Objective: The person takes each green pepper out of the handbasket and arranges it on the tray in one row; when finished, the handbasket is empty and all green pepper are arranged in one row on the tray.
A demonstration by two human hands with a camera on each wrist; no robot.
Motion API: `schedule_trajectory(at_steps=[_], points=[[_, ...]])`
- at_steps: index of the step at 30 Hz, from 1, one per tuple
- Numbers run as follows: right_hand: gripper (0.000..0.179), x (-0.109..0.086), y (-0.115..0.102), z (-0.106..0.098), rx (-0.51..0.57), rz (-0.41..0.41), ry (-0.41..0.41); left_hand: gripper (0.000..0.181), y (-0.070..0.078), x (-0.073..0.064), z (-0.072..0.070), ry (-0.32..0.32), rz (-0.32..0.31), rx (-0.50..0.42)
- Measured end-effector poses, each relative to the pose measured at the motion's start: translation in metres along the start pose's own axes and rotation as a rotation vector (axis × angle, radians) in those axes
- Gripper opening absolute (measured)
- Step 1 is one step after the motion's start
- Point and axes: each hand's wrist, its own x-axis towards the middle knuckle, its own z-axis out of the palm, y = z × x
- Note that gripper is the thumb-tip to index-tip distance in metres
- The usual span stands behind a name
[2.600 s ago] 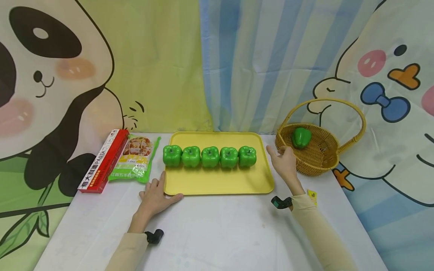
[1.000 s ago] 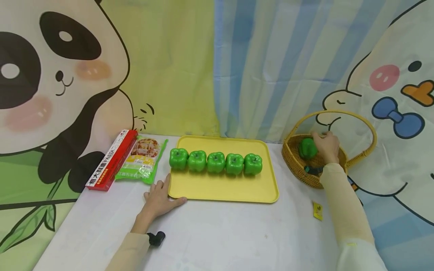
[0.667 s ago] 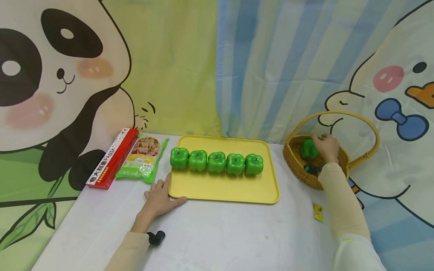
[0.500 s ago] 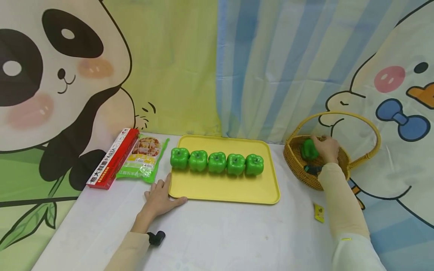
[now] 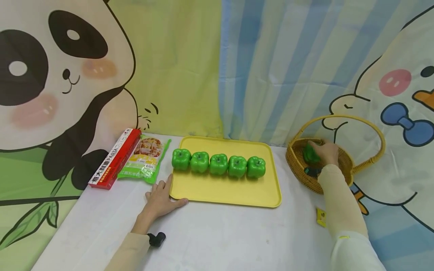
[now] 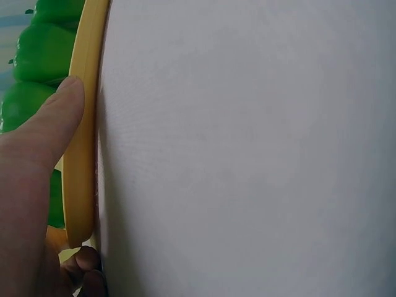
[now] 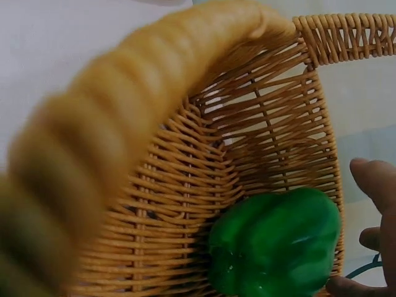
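My left hand (image 5: 160,200) is at the near left corner of a yellow tray (image 5: 223,190), its thumb along the rim. In the left wrist view the thumb (image 6: 59,117) lies against the tray's edge. Several green bell peppers (image 5: 218,164) stand in a row across the tray. My right hand (image 5: 327,152) reaches into a wicker basket (image 5: 301,178) at the right, over another green bell pepper (image 7: 278,241). In the right wrist view a fingertip comes right at this pepper's edge, with the thumb (image 7: 371,179) apart from it.
A red and white pasta box (image 5: 115,160) and a green food packet (image 5: 145,158) lie left of the tray. A small yellow sachet (image 5: 321,217) lies near the right sleeve. The basket's tall handle (image 5: 379,135) arches above it. A patterned curtain (image 5: 176,67) hangs behind the table.
My right hand has gone from beside the tray into the basket, lately dipping closer over the pepper there, which now shows darker and tilted. The left hand keeps its place; the view has shifted slightly.
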Motion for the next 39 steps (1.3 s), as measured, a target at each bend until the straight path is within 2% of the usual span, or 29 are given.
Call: schedule_trajectory(at_steps=[6, 15, 21, 31, 39], points=[[0.100, -0.001, 0.002, 0.002, 0.001, 0.045, -0.065, 0.127, 0.000, 0.000, 0.000, -0.006, 0.002, -0.009], [0.082, -0.002, 0.006, 0.000, -0.035, 0.060, -0.101, 0.126, 0.000, 0.001, 0.000, -0.013, -0.001, -0.005], [0.084, -0.003, 0.006, -0.004, -0.025, 0.046, -0.120, 0.125, 0.000, 0.001, -0.002, -0.013, 0.002, -0.016], [0.088, -0.010, 0.003, -0.012, -0.047, 0.028, -0.101, 0.126, -0.001, 0.001, -0.002, -0.020, 0.000, -0.015], [0.086, -0.023, 0.000, -0.016, -0.011, 0.024, -0.065, 0.127, -0.004, 0.003, 0.000, -0.011, 0.014, -0.008]])
